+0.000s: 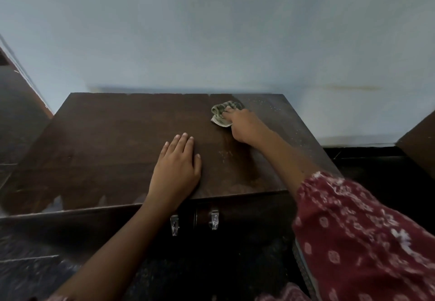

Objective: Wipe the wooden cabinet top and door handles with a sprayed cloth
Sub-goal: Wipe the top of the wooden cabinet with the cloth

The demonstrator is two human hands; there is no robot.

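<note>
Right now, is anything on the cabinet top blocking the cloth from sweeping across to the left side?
Only the left hand, resting flat near the front edge of the cabinet top. The right hand presses the cloth near the back right; the surface behind the left hand is bare.

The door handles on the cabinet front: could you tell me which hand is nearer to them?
Left. The left hand rests flat just above the door handles; the right hand presses the cloth far back.

Tabletop (106, 140) bare across its left half and near right corner. Wall (211, 41) closes off the far edge.
</note>
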